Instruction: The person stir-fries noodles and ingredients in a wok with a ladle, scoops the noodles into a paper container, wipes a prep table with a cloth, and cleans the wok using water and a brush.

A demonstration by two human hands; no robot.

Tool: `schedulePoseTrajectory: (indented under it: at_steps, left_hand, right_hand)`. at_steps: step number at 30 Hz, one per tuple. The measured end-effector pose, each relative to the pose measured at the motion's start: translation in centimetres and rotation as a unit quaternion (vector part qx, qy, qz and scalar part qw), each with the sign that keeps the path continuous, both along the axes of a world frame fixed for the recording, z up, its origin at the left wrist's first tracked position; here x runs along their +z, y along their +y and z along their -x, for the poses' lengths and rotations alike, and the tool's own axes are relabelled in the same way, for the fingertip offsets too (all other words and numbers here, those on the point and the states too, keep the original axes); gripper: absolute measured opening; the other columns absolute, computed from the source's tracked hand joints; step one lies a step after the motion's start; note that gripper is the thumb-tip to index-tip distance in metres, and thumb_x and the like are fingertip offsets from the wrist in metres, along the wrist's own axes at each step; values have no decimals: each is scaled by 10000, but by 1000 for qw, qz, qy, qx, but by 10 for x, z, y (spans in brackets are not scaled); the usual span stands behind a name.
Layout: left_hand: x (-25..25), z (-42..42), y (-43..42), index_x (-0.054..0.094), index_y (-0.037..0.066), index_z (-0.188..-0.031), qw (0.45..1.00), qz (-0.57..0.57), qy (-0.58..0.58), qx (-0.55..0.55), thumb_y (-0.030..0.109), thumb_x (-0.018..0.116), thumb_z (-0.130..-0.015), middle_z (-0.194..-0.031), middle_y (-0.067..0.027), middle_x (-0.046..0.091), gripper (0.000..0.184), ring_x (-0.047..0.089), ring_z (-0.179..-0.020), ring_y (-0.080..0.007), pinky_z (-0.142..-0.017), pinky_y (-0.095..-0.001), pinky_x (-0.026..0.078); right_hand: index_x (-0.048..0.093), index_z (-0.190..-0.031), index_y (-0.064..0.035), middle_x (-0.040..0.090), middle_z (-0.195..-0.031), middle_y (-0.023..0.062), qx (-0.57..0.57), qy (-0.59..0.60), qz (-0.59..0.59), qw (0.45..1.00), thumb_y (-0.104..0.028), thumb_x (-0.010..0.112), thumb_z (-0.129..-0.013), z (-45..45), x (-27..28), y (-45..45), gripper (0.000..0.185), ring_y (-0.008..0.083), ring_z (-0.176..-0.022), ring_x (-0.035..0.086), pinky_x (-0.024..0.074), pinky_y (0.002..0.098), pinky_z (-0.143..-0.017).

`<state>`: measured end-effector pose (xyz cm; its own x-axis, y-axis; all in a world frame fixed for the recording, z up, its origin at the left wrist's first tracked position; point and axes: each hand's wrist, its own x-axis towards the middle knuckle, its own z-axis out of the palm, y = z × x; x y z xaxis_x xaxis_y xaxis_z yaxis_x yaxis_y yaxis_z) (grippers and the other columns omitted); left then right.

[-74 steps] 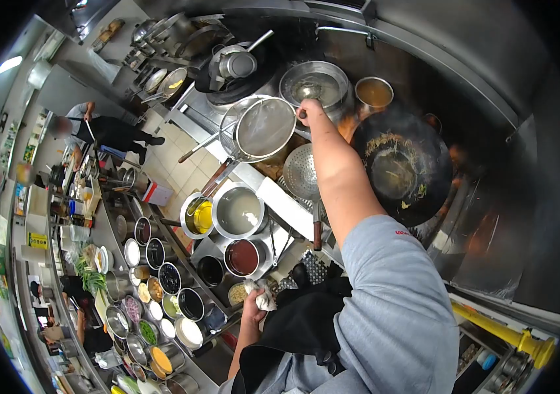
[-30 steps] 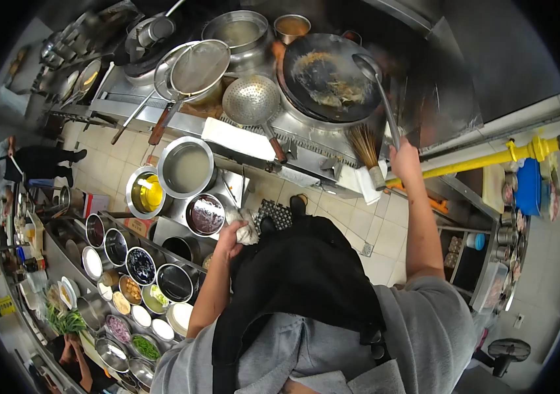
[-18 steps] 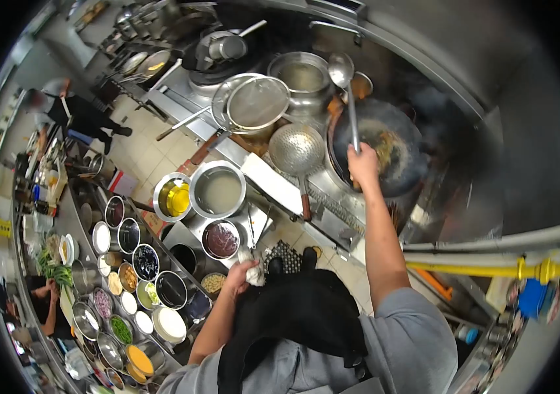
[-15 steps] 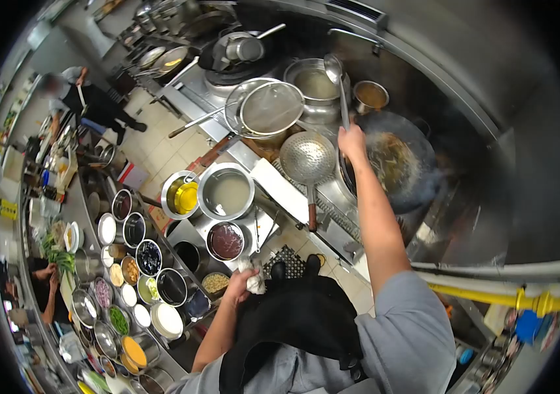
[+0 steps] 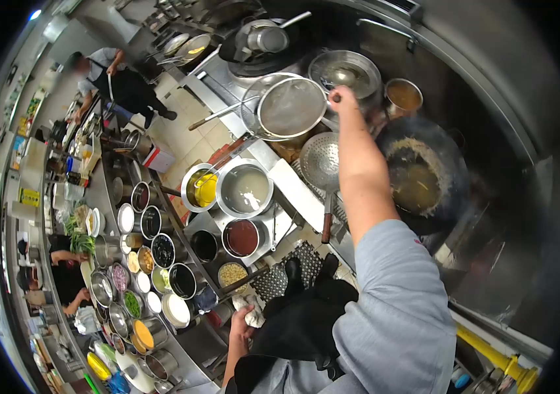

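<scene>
My right hand is closed around the handle of a ladle, whose bowl dips into the liquid in a metal pot at the back of the stove. To the right of my forearm a dark wok holds brownish liquid with some bits in it. Below the pot lies a perforated skimmer, partly behind my arm. Down by my apron, my left hand grips a crumpled white cloth.
Fine mesh strainers rest left of the pot. A small pot of brown liquid stands beside it. Pots of yellow oil, cloudy liquid and red sauce stand nearer me. Several ingredient containers line the left counter. Other people work farther off.
My right hand has swung from beside the wok up and left to the pot, lowering the ladle into it. The view has shifted; my left hand still holds the cloth.
</scene>
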<state>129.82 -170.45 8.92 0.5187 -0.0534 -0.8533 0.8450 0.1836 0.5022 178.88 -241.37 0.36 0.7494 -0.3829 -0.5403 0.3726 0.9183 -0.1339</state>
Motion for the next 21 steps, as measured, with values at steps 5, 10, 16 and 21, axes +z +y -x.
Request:
schedulePoseTrajectory:
  at_steps: [5,10,16,21]
  left_hand:
    - [4,-23,-4,593,43,-954,998,24,17,-53,224,644,-840,-723,-59,628,220,544,-407,-158,-276,-252,343]
    - [-2,-58,-11,571,23,-1138,992,104,-33,-70,169,645,-824,-922,-86,649,354,657,-812,-251,-695,-386,547]
    - [-19,-84,-10,582,31,-1132,984,108,10,-144,161,639,-833,-932,-83,650,331,652,-833,-252,-755,-377,540]
    - [-22,-101,-22,588,39,-1090,978,128,29,-163,144,624,-840,-904,-82,647,274,650,-820,-250,-758,-381,540]
  right_hand:
    - [431,-733,-78,447,-582,50,-1,-44,-12,999,-64,501,-929,87,110,49,208,145,-450,447,406,252,-380]
    - [398,-751,-66,416,-570,45,-74,-133,17,988,-37,479,-952,156,167,45,218,145,-442,411,401,257,-409]
    - [437,-832,-14,427,-570,-16,-107,-262,-76,956,-219,431,-1000,252,216,3,265,95,-427,417,421,225,-404]
    - [425,-1026,91,423,-577,-37,-30,-306,-71,949,-234,454,-981,296,214,6,329,48,-418,417,386,192,-377]
